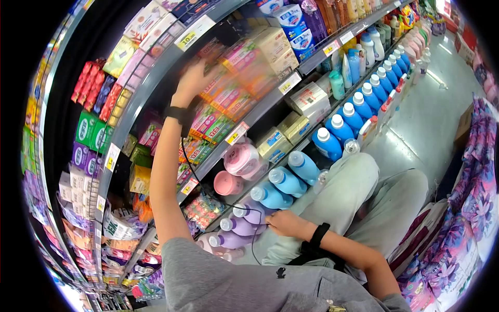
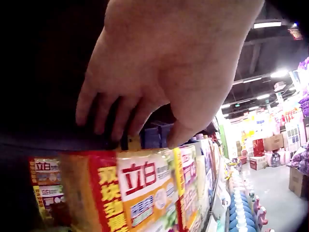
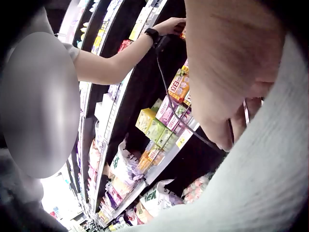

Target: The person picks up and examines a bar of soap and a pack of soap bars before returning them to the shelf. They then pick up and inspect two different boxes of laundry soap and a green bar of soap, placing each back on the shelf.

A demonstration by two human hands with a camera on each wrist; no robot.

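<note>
My left hand, blurred in the head view, reaches over a shelf stacked with orange-and-pink packs of soap bars. In the left wrist view the same hand hangs over a red-and-orange soap pack, fingers pointing down and spread from the thumb, fingertips close to the top edge of the packs. Low by my thigh, my right hand lies loosely bent beside the purple bottles. The right wrist view shows it against the grey trouser leg, part of its fingers hidden.
Blue bottles with white caps line the bottom shelf, with pink tubs beside them. A black cable runs from the left wrist down across the shelf front. Price tags stick out along the shelf edges. Purple floral packs stand at the right.
</note>
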